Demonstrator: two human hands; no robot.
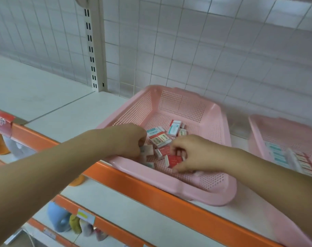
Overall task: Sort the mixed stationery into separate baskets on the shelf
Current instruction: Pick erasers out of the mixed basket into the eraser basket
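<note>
Lifting one kind at a time is the safest approach, so the right hand should draw its red eraser clear of the neighbours. That hand pinches it with curled fingers. The left hand curls round small white erasers. Both reach into the pink basket on the shelf, and a second basket beside it holds neat rows.

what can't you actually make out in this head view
Head view: whether the left hand holds an eraser; its own knuckles hide the fingertips.
Print on the erasers: too blurred.
The right-hand basket: cut off by the frame edge.
The lower-shelf goods: blurred, partly behind the orange rail.
</note>
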